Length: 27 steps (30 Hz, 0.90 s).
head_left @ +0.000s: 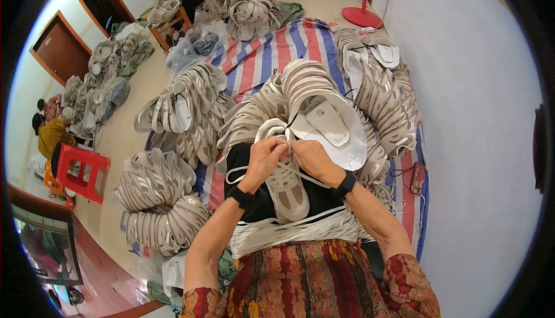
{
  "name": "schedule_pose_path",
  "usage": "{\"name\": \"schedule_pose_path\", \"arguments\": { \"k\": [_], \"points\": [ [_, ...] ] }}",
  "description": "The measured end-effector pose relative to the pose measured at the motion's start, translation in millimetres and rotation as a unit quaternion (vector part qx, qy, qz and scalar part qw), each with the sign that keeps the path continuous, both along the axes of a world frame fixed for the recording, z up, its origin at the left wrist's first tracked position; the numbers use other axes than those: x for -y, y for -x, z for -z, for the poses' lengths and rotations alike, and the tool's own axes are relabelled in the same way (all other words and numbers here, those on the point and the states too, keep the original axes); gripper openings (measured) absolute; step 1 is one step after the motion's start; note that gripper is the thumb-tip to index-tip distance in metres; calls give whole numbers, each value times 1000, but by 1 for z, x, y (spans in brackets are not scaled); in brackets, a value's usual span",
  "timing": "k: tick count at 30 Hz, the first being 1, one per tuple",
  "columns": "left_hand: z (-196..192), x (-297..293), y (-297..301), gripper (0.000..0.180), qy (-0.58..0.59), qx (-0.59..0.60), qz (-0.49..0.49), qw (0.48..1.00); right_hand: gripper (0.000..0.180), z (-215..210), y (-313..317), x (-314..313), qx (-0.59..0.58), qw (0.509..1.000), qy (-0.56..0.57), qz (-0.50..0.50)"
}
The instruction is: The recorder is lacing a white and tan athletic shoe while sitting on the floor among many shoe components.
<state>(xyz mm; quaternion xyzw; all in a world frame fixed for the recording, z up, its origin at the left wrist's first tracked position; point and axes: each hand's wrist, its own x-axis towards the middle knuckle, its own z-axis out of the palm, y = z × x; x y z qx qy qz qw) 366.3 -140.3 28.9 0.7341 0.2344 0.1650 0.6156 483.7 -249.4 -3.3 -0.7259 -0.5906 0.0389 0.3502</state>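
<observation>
On my lap lies a beige and white shoe upper [287,193], its toe toward me, with pale laces crossing its front. My left hand [267,159] is closed in a pinch on a shoelace [234,174] at the upper's opening, and the lace loops out to the left. Beside it, my right hand [315,161] also pinches lace at the same opening; the exact grip of both fingertips is partly hidden. Across my lap rests a thick bundle of white shoelaces [295,232]. Just beyond my hands stands a nested stack of uppers [315,81], white lining showing.
More stacked uppers lie left [162,188] and right [384,98] on a striped sheet [260,58]. A red stool [84,170] stands left; a white wall [474,144] rises close on the right. Other people sit farther off, one in yellow [53,139].
</observation>
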Motion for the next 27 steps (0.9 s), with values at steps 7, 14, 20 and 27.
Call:
{"name": "schedule_pose_path", "arguments": {
  "k": [7,14,20,27],
  "points": [
    [10,-21,42,15,26,102,-153,983,12,-24,3,-4,-117,993,-5,32],
    [37,-22,77,13,165,-9,-89,982,11,-31,52,-40,-27,996,-19,-85],
    [39,-23,82,15,168,-37,-19,985,13,-31,49,-39,-86,992,67,-57],
    [43,-26,82,15,179,-50,-8,983,14,-29,50,-43,-60,993,64,-80]
  ]
}}
